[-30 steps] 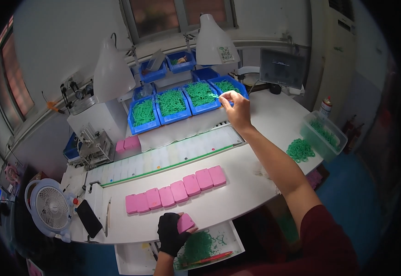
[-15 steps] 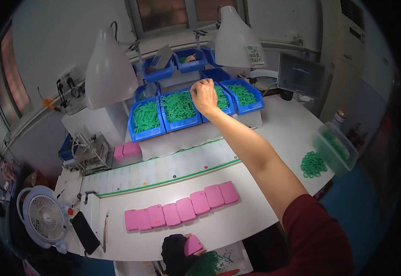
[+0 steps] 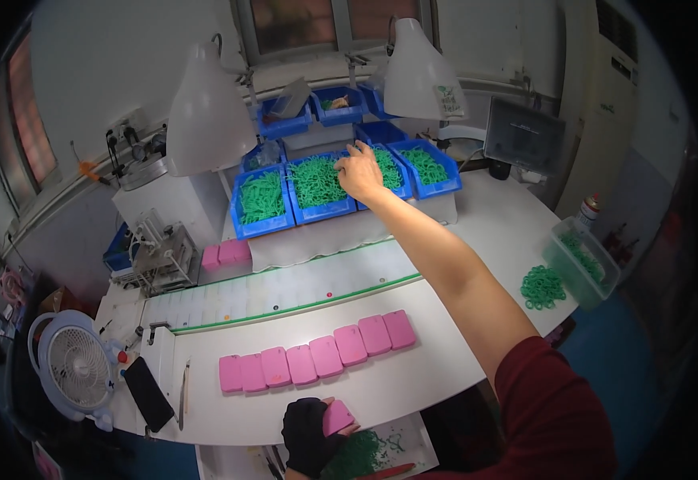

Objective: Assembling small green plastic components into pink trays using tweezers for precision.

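My left hand [image 3: 305, 436], in a black glove, grips a pink rounded block [image 3: 338, 418] at the near table edge, above an open drawer. My bare right hand [image 3: 359, 174] is stretched forward over the middle blue bins, its fingers apart at the small green ring- or link-like pieces [image 3: 315, 181]. Nothing shows in those fingers, though the palm side is hidden. Part of the third blue bin [image 3: 402, 192] is covered by the hand. A slanting row of several pink blocks [image 3: 326, 356] lies on the white table, closely side by side.
The drawer [image 3: 419, 448] holds loose green bits and a red-handled tool. Left stand a fan [image 3: 77, 362], a black phone [image 3: 149, 394] and tweezers [image 3: 182, 396]. A green-edged strip [image 3: 301, 306] crosses the table. White lamps [image 3: 205, 112] hang above; a clear tub [image 3: 579, 260] sits right.
The fingers of my right hand have spread from a more closed pose over the bins. My left hand still holds the pink block, and the view has shifted slightly.
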`<state>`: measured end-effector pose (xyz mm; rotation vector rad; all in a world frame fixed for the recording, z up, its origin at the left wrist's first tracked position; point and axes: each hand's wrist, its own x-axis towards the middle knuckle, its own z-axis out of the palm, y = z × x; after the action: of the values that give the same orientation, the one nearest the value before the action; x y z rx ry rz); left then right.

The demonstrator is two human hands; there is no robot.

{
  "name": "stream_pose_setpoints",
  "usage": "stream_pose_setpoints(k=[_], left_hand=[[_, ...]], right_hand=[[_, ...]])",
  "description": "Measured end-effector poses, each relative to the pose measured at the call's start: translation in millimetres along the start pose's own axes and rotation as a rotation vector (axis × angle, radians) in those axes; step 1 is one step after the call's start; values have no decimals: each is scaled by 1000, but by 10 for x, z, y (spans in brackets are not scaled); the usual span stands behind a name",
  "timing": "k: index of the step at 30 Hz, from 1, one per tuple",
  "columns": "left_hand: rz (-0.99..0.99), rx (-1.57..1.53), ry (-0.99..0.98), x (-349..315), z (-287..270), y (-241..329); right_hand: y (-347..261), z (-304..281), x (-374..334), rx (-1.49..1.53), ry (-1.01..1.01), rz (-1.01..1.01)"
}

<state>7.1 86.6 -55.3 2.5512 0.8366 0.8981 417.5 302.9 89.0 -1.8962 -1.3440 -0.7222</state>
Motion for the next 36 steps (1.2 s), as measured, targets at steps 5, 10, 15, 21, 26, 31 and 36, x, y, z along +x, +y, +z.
stream_pose_setpoints(k=[5,10,15,21,26,31,36], left_hand=[[3,-32,-23,-31,40,-45],[-1,-22,-18,-37,66,-66],[-31,-22,-41,-34,65,-69],[-13,-9,-26,-29,50,-43],[26,-5,2,-55,-11,-11],[90,-100,-103,-21,-75,-86],[101,-111,-176,-40,-114,-133]], right_hand=[[10,-102,-19,24,-256,-136],[-54,-258,112,99,-332,-61],[-228,-305,51,77,-384,-54],[-63,-163,-43,89,-148,-187],[-103,-420,-141,-81,-138,-316],[-54,-902,-610,-119,-43,-379],[116,-1944,-1779,129,-174,-223]])
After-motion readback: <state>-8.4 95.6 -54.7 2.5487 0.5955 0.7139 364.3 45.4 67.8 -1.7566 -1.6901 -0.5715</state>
